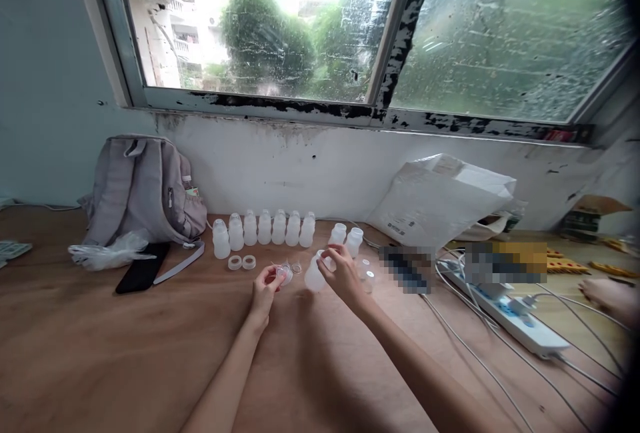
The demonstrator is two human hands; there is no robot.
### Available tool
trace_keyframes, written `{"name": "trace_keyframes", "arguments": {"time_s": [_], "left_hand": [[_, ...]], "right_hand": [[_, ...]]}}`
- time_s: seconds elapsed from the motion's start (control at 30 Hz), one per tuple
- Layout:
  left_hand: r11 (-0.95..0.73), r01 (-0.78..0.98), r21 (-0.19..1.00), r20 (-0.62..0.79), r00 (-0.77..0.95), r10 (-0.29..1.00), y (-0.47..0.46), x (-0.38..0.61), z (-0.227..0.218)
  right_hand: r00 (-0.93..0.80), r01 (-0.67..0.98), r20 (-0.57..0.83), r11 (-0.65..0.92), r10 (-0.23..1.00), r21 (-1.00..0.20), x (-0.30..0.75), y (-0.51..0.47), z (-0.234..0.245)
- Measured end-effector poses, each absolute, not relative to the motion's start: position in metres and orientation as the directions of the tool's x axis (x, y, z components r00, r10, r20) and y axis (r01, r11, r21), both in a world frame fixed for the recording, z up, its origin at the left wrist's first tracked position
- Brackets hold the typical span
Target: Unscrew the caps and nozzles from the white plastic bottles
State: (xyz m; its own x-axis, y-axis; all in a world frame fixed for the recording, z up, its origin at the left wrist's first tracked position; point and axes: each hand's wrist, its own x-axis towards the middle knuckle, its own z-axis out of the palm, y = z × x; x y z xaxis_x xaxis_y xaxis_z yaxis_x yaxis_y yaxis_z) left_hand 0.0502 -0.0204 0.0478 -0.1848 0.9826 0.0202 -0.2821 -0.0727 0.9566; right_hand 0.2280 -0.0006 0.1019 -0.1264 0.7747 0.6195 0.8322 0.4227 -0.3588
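My left hand (263, 293) pinches a clear, round plastic piece (285, 275) just above the wooden table. A frosted baby bottle (314, 278) stands upright in front of me, without a cap. The fingers of my right hand (345, 274) are closed around its neck; whether they also pinch a small part there is hidden. Between the hands lies a small clear ring (297, 268). Two white collar rings (241, 262) lie flat to the left. Behind my right hand are two open bottles (353, 242), with clear caps (369, 280) beside it.
A row of several capped bottles (265, 228) lines the wall side. Backpack (143, 186), plastic bag (113, 251) and black phone-like slab (143, 268) are at left. A white bag (440, 200), cables and a power strip (525, 326) lie right, near another person's hand (607, 296).
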Motion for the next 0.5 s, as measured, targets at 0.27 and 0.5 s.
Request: {"name": "trace_keyframes", "arguments": {"time_s": [0.27,0.5], "left_hand": [[-0.032,-0.315,0.948,-0.028,-0.186,0.982,-0.019,0.050,0.040],[0.016,-0.367,0.930,-0.076,-0.149,0.986,-0.020,0.052,0.040]], "right_hand": [[-0.190,0.652,0.618,0.569,0.763,-0.501,0.224,-0.023,0.074],[-0.160,0.515,0.510,0.513,0.845,-0.687,0.218,-0.026,0.038]]}}
